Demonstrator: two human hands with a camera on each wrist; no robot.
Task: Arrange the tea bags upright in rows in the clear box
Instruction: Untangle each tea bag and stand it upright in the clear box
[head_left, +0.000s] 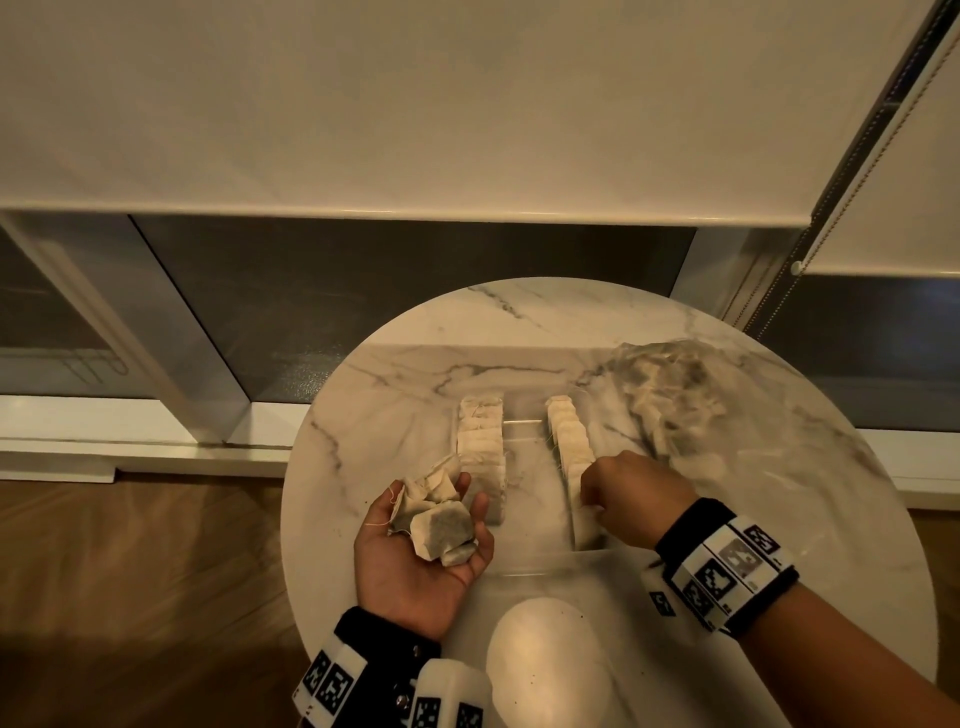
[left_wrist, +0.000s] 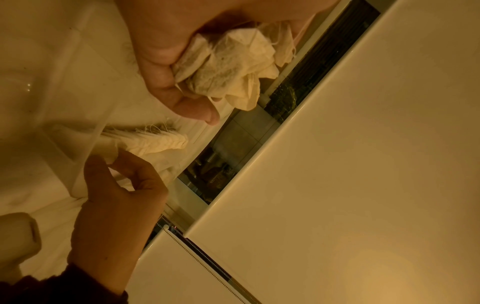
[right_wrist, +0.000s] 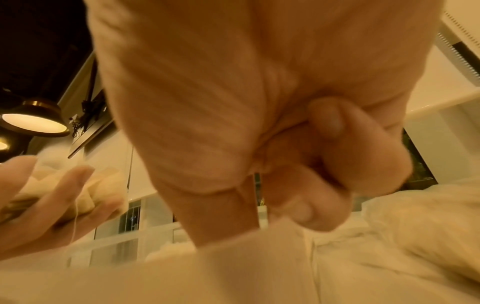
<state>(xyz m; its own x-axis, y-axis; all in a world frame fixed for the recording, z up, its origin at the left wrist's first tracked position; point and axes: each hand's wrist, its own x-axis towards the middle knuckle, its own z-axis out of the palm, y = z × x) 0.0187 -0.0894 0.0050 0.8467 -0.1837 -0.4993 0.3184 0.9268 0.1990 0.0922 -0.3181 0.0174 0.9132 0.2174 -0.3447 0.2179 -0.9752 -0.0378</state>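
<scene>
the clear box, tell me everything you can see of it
The clear box is a see-through plastic container, open on top, standing on the round marble table. Its walls are faint; the near rim shows best. Inside, two rows of tea bags stand upright, a left row and a right row, with a bare gap between. The right hand reaches in at the right row's near end.

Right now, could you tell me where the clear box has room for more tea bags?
The lane between the left row and right row is bare. The right hand crowds the right row's near end.
</scene>
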